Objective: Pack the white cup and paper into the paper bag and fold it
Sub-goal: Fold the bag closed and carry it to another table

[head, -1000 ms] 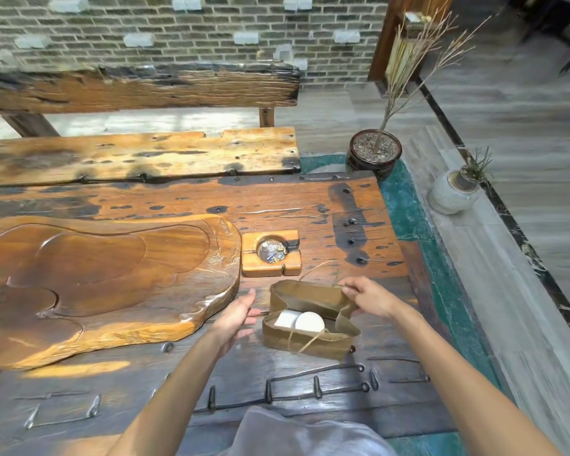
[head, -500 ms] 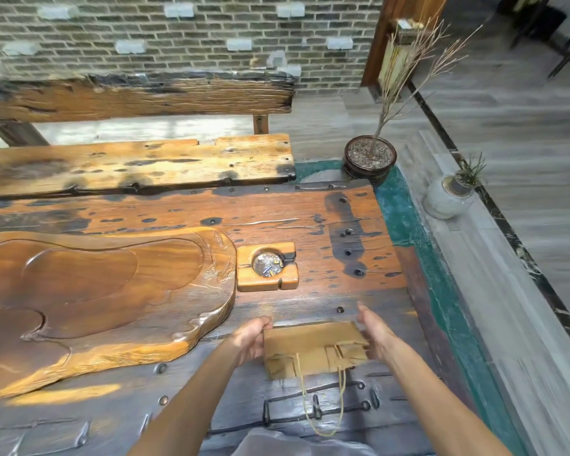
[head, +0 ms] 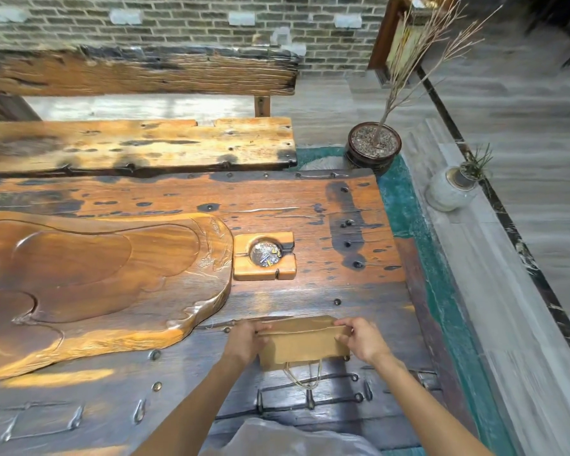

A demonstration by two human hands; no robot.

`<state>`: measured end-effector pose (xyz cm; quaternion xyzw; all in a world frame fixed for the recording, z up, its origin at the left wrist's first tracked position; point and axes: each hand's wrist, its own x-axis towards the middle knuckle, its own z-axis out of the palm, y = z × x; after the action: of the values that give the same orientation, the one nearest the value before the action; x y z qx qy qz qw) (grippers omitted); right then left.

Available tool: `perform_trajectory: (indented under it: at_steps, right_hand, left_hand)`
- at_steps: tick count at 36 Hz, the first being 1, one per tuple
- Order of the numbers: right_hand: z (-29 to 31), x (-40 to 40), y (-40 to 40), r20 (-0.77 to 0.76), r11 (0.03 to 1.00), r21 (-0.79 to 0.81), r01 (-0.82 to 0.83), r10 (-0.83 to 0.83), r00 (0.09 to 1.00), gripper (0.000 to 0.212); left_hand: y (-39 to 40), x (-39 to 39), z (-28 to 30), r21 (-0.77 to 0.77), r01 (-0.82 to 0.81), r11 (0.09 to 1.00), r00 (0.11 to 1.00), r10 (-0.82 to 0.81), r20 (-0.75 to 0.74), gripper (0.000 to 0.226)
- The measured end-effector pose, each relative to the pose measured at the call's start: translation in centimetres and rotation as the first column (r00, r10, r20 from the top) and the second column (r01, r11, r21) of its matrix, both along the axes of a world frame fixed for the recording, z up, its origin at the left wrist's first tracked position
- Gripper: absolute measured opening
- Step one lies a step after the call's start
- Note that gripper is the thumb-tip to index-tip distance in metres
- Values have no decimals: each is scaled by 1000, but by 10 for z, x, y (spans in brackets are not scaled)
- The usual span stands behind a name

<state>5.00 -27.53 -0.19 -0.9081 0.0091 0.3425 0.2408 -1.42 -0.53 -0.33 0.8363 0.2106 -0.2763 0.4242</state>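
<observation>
The brown paper bag [head: 301, 345] lies on the dark wooden table [head: 310, 294] near its front edge, with its top flap folded over toward me. Its string handles [head: 305, 376] hang down from the flap's lower edge. My left hand [head: 246, 340] grips the bag's left end, thumb on the fold. My right hand [head: 362, 339] pinches the right end of the fold. The white cup and the paper are hidden inside the closed bag.
A carved wooden tea tray [head: 89, 281] fills the table's left side. A square wooden ashtray [head: 264, 256] sits behind the bag. A wooden bench [head: 135, 146] stands beyond the table. A potted dry branch [head: 374, 148] and a grey vase [head: 451, 190] stand at the right.
One second ago the bag stood open with the white cup visible inside. Both hands then pressed the top shut and folded it over toward me; the fold now lies flatter.
</observation>
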Motion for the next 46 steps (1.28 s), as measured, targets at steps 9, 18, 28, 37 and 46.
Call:
perform_trajectory:
  at_steps: [9,18,28,37,46]
  right_hand:
    - [-6,2,3,100,998,-35,-45,48,994,13]
    - [-17,-2,1,-130,953,192,235,-213,968,22]
    - [-17,-6,6,-194,945,204,257,-219,956,26]
    - [-3,-1,13,14,979,-80,-187,189,982,48]
    - [-3,6,70,62,771,-142,-621,633,772,35]
  left_hand:
    - [0,-2,-6,16,-96,995,995,96,38,31]
    - [-2,-11,-22,-432,-416,800,902,303,-307,81]
    - [-11,-13,-23,-317,-388,865,904,292,-312,64]
    - [8,-3,-12,56,99,993,995,-98,-27,83]
    - [-23,20,5,430,562,706,794,-607,-42,36]
